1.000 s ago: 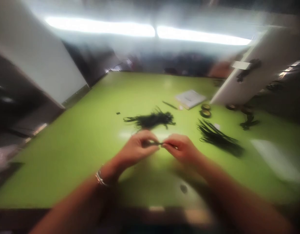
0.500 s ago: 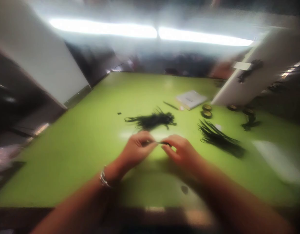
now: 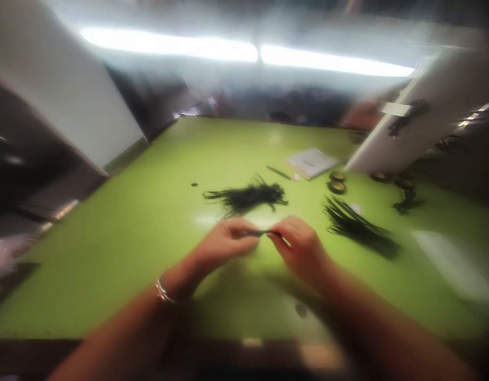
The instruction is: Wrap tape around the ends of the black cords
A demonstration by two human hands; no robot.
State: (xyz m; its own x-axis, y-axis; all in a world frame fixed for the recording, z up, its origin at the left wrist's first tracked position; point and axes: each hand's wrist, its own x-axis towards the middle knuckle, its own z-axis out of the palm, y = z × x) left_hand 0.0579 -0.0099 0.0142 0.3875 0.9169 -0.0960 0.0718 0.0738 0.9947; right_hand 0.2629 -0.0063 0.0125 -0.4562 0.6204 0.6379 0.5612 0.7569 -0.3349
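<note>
My left hand (image 3: 231, 238) and my right hand (image 3: 298, 238) face each other over the green table (image 3: 149, 238), both closed in a pinch. Between their fingertips runs a thin dark cord-like piece (image 3: 263, 233), held at both sides; its ends are hidden in the fingers and its exact kind is too blurred to tell. Just beyond the hands lies a tangled bundle of black cords (image 3: 248, 197), some ending in loops. A second bundle of black looped cords (image 3: 359, 227) is spread out to the right of my right hand.
Two rolls of black tape (image 3: 337, 185) lie near a white booklet (image 3: 311, 162) and a dark pen (image 3: 278, 172). At right is a pale translucent sheet (image 3: 453, 264). Upright panels (image 3: 395, 116) flank the table. A small black bit (image 3: 194, 184) lies at left.
My hands have drawn slightly apart, the right one shifting right, so more of the dark piece shows between them. My left wrist has moved a little left. The table items stay put.
</note>
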